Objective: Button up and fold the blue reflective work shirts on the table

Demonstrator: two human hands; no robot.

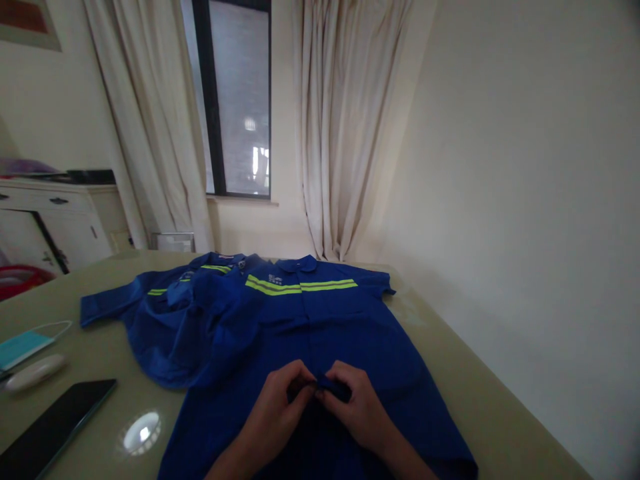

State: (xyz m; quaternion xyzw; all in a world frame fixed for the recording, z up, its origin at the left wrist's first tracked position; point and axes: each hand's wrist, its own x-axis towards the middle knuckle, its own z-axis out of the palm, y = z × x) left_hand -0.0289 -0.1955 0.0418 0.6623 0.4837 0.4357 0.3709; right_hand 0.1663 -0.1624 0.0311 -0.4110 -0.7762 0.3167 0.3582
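Note:
A blue work shirt (325, 327) with yellow-green reflective stripes lies flat, front up, on the table (500, 400). My left hand (280, 407) and my right hand (355, 403) meet at the shirt's front placket, low on the shirt. Both hands pinch the fabric there, fingertips nearly touching. A second blue shirt (170, 313) of the same kind lies crumpled to the left, partly under the first one.
A dark phone (55, 427) lies at the table's near left. Beyond it are a white oval case (35, 372) and a light blue face mask (25, 345). A white cabinet (60, 227), curtains and a window stand behind the table. A wall runs along the right.

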